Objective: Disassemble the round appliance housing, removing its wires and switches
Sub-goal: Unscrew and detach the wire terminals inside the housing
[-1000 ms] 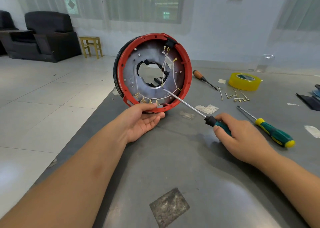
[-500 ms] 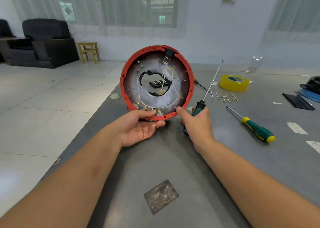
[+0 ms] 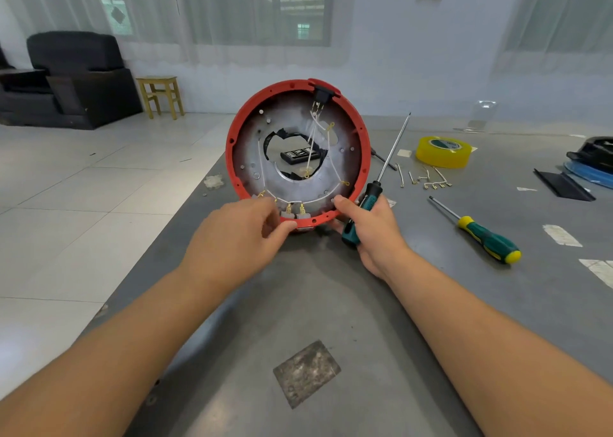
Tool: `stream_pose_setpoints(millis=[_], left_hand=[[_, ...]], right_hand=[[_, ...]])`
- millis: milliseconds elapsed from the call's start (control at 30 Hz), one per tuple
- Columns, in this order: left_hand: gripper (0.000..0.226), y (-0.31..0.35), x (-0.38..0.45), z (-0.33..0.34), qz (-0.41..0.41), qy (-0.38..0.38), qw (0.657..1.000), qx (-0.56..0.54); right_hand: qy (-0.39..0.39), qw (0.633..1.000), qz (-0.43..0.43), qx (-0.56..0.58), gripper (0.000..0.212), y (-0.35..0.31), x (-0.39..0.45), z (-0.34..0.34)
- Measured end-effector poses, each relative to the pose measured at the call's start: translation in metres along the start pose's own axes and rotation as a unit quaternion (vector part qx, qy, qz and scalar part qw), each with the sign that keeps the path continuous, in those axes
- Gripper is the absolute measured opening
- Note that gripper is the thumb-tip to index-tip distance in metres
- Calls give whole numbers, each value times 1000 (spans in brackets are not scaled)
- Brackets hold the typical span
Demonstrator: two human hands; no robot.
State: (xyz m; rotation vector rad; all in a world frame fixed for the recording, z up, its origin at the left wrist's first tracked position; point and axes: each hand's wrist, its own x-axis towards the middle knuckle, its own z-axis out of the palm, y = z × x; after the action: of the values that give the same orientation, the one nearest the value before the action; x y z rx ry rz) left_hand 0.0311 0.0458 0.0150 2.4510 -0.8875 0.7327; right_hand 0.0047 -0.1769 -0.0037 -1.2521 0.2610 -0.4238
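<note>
The round red housing (image 3: 363,151) stands on edge on the grey table, its open side toward me. White wires (image 3: 318,128) with brass terminals run across its silver inner plate, and a black switch (image 3: 321,94) sits at the top rim. My left hand (image 3: 238,237) reaches over the lower left rim, fingers at the terminals there. My right hand (image 3: 371,234) grips a green-black screwdriver (image 3: 365,211) with its shaft pointing up, while its thumb presses the lower right rim.
A second green-yellow screwdriver (image 3: 487,237) lies to the right. Behind it are loose wires with terminals (image 3: 428,179), a yellow tape roll (image 3: 442,151), black and blue parts (image 3: 587,167) at the right edge. The table's left edge drops to tiled floor.
My right hand pulled the screwdriver out of the housing, turned it upright and came to the rim. My left hand turned from cupping under the rim to reaching over it.
</note>
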Motion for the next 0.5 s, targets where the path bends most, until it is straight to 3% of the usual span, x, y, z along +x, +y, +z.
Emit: stream_pose_setpoints(millis=[67, 133, 500], left_hand=[[31, -2, 3, 6, 149, 48, 984, 83], [37, -9, 11, 16, 208, 39, 964, 161], [34, -32, 21, 48, 231, 140, 949, 162]], right_hand=[[-6, 1000, -3, -5, 40, -1, -2, 1], [-10, 1000, -7, -4, 40, -2, -4, 2], [-28, 1000, -8, -7, 42, -3, 1, -2]])
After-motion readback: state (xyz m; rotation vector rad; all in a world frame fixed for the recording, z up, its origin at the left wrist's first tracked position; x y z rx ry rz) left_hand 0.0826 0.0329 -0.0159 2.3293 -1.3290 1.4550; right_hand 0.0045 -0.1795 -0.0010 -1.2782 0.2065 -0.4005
